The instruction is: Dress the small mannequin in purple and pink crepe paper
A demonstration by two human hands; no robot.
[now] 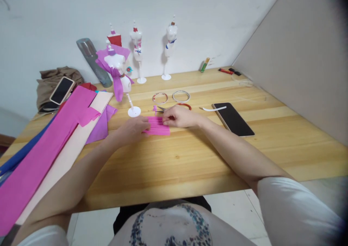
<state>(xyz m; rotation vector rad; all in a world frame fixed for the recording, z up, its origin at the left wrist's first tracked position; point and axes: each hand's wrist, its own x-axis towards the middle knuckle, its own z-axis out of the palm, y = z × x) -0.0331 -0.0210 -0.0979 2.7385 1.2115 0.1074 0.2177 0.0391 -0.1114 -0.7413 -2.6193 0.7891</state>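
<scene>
1. Left hand (133, 129): fingertips at the left end of the pleated pink piece (157, 129); cannot tell whether it grips or only presses.
2. Right hand (178, 117): thumb and fingers drawn narrow, pinching the pink piece near its far right corner.
3. Pink piece: between the hands, on the wooden table (176, 166), folds running crosswise.
4. Scissors (161, 109): just beyond right hand, partly hidden by it; red handle showing.
5. Two rings (181, 91): beyond right hand, side by side, apart.
6. Purple-draped dress form (115, 62): upright, beyond left hand; three more forms farther off.
7. Long cloth strips (54, 148): left of left hand, overlapping.
8. Dark phone (234, 120): right of right hand, flat; white strip (214, 109) across its edge.
</scene>
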